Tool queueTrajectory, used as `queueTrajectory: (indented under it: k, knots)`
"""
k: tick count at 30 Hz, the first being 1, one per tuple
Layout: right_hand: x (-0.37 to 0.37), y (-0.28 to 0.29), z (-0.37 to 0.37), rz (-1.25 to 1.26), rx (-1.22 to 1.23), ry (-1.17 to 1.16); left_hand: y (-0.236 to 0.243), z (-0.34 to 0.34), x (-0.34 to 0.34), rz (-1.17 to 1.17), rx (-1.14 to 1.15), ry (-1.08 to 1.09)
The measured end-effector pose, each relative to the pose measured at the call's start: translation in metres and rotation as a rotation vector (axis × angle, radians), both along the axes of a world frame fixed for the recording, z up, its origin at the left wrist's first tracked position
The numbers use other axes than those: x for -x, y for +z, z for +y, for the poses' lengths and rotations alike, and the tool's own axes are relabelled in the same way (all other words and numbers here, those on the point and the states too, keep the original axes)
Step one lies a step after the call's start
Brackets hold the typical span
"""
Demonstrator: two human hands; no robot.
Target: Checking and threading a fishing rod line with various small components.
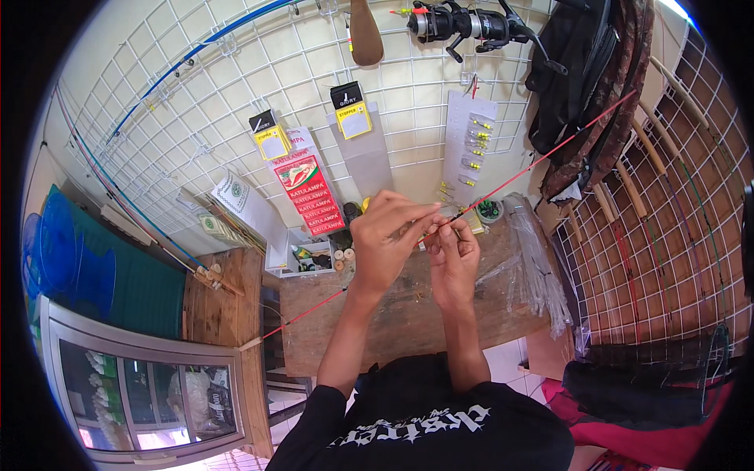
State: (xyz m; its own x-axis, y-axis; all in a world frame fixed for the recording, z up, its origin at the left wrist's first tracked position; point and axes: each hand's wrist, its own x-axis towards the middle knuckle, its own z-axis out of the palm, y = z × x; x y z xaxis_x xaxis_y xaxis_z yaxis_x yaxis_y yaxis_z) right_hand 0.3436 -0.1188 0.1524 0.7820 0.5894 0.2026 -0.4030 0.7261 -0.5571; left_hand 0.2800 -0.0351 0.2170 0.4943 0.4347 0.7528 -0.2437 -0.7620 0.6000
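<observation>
A thin red rod (534, 166) with dark wrapped sections runs diagonally from the lower left, behind my left forearm, up to the upper right. My left hand (389, 235) is closed around it near the middle of the view, with the index finger reaching toward my right hand. My right hand (454, 267) pinches the rod just to the right, thumb and fingertips close to a dark section. The small detail at the fingertips is too small to make out.
Below lies a wooden tabletop (408, 314) with a parts box (302, 255) and clear plastic sleeves (530, 259). A white wall grid (204, 94) holds packets (305, 188) and reels (463, 27). A glass cabinet (141, 392) stands left; rods (628, 188) and bags (585, 94) hang right.
</observation>
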Motion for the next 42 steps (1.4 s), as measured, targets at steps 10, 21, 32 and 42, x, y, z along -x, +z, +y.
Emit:
queueTrajectory:
  k: [10,21,32,42]
  knots:
    - [-0.001,-0.003,-0.001,-0.047,-0.007,-0.017,0.012,0.002,0.012,0.116,-0.269,0.048]
    - [0.001,0.003,-0.004,-0.079,0.030,-0.037,0.016,-0.014,0.007,0.258,0.238,-0.003]
    - [0.002,0.007,-0.007,-0.091,0.086,-0.069,0.001,-0.002,0.004,0.127,0.724,-0.320]
    - [0.000,0.004,-0.009,-0.123,0.088,-0.059,0.003,-0.006,0.003,0.045,0.724,-0.318]
